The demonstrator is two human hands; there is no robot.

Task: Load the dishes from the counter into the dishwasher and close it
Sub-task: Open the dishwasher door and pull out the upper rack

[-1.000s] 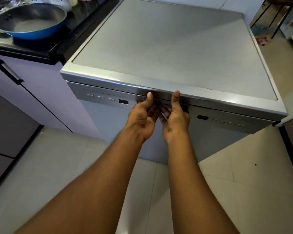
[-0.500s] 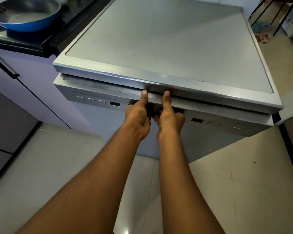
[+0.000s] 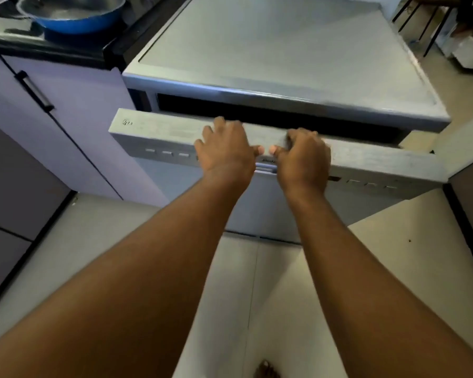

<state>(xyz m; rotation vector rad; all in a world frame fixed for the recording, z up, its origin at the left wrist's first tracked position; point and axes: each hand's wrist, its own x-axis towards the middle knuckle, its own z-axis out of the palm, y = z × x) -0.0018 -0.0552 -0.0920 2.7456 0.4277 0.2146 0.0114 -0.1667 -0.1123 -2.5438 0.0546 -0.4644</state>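
Step in hand, as I judge it: opening the dishwasher door [image 3: 159, 129] so that loading can begin. The door's top edge stands tilted out from the dishwasher [image 3: 284, 50] body, with a dark gap under the lid; racks not visible. Left hand [image 3: 225, 148] and right hand [image 3: 302, 156] sit just beside each other near the middle of the top edge. Fingers are curled over the edge and thumbs lie on the front face, so each hand is clamped on the door and holds nothing else. To do it well: pull evenly with both hands so the door does not twist, and bear its weight on the way down, not letting it drop. Thumbs should stay off the control buttons [image 3: 165, 153]. A foot [image 3: 265, 371] shows below, probably in the door's swing path, so step back first. The only dish in view, a blue pan [image 3: 74, 15], sits on the black counter [image 3: 52, 47] at upper left, well apart from the hands. Loading looks wholly ahead.
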